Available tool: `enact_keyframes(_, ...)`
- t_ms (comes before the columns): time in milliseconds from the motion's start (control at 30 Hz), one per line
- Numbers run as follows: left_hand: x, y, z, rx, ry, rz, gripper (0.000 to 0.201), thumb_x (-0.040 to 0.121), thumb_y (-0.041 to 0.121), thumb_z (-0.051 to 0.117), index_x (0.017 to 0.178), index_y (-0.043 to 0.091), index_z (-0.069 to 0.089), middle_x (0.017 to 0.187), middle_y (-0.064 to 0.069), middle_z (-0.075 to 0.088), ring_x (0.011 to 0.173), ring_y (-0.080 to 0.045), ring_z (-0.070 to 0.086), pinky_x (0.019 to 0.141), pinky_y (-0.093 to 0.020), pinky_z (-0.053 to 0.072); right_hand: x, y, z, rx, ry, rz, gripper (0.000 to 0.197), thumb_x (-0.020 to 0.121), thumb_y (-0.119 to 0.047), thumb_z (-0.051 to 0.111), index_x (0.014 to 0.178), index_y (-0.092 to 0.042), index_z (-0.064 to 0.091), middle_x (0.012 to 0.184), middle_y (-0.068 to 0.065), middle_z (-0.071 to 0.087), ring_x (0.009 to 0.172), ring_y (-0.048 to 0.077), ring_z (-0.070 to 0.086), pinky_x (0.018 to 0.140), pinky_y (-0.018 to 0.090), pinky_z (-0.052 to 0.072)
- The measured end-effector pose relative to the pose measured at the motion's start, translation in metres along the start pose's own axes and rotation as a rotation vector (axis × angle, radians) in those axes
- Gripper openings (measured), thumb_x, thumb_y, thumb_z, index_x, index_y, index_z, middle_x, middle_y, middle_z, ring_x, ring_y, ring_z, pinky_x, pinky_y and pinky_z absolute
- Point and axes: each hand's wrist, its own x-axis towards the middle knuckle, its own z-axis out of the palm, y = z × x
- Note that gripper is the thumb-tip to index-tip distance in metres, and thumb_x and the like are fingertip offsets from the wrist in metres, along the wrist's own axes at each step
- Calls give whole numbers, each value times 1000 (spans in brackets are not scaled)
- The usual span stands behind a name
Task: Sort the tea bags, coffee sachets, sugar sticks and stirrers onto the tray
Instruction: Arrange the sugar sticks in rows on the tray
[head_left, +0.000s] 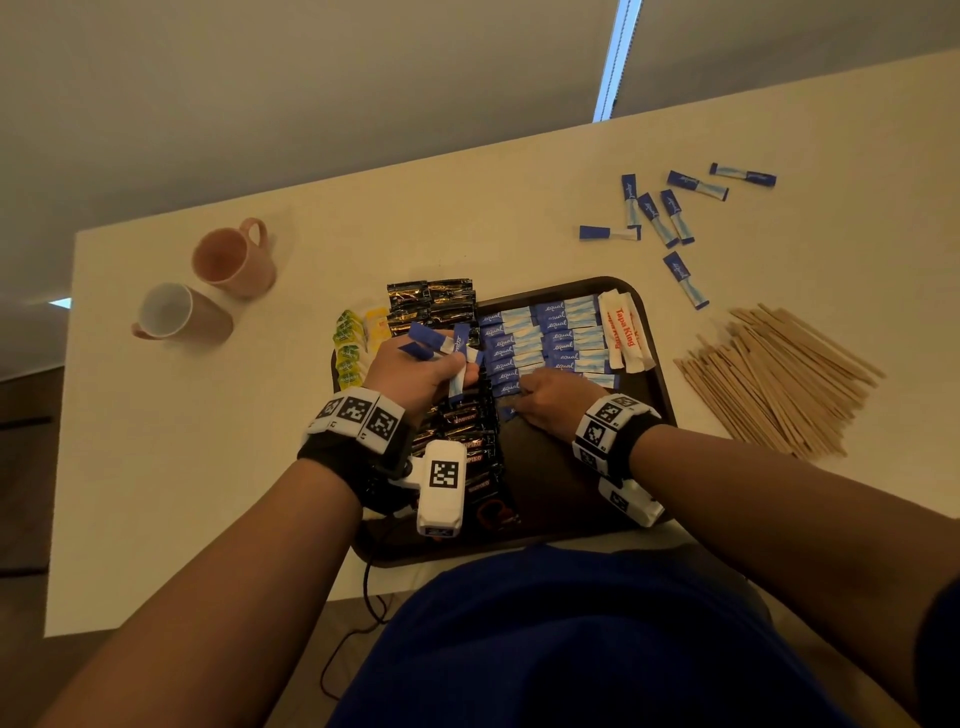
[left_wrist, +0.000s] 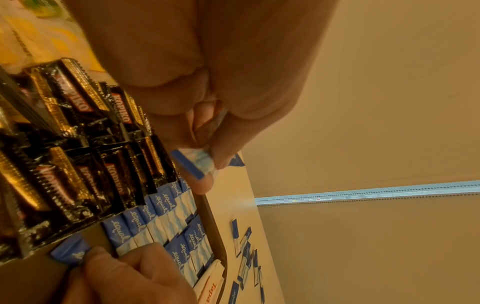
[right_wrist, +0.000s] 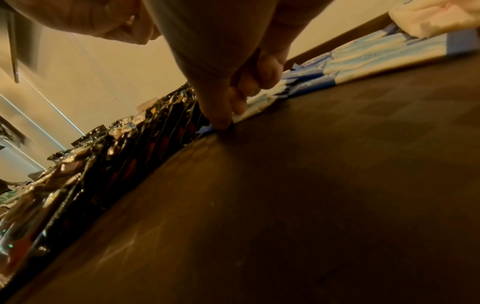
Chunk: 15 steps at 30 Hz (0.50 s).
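Two pink ceramic mugs (head_left: 208, 286) are standing at the far left of the pale table (head_left: 156, 467), well apart from the dark brown plastic tray (head_left: 566, 499). Green and yellow tea bags (head_left: 349, 345) are lying along the tray's left edge, with black and gold Kopiko coffee sachets (head_left: 457, 431) in a column just beside them. The left hand (head_left: 415, 371) is hovering over those sachets, its fingers curled round a small bunch of blue and white sugar sticks (head_left: 451, 358). Rows of blue and white Equal sugar sticks (head_left: 545, 338) are filling the tray's far middle. The right hand (head_left: 550, 402) is resting low on the tray, its fingertips (right_wrist: 221, 121) pressing one blue sugar stick (left_wrist: 70, 252) down at the near end of the rows. Loose blue sugar sticks (head_left: 670, 218) are lying scattered on the table beyond, and thin wooden stirrers (head_left: 779, 379) are lying piled to the tray's right.
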Motion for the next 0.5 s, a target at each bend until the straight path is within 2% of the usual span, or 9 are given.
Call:
enact_keyframes(100, 0, 1, 0, -22, 7, 1, 18, 93, -7, 59, 94, 9, 66, 75, -6, 75, 78, -22, 74, 79, -33, 61, 1, -1, 2, -14, -13, 7, 34, 103, -25, 43, 130, -11, 58, 115, 10, 56, 107, 25, 52, 88, 33, 45)
enact_keyframes(233, -1, 2, 1, -24, 8, -2, 18, 93, -7, 58, 93, 9, 66, 75, -6, 75, 76, -21, 74, 81, -34, 61, 3, 0, 1, 34, 39, 34, 31, 102, -24, 46, 123, -9, 61, 114, 10, 58, 109, 24, 54, 90, 31, 43)
enact_keyframes(367, -1, 4, 2, -27, -2, -13, 17, 93, -6, 59, 95, 9, 66, 77, -7, 75, 81, -24, 74, 82, -35, 60, 0, 4, 5, 86, 113, 62, 24, 98, -20, 52, 109, -4, 66, 104, 14, 62, 101, 29, 58, 85, 38, 47)
enact_keyframes(500, -4, 5, 5, -36, -13, -2, 18, 93, -7, 57, 95, 9, 66, 83, -12, 73, 78, -22, 72, 80, -32, 61, 2, 6, 7, 99, 126, 73, 22, 97, -16, 53, 106, -1, 67, 103, 17, 63, 101, 33, 58, 85, 39, 46)
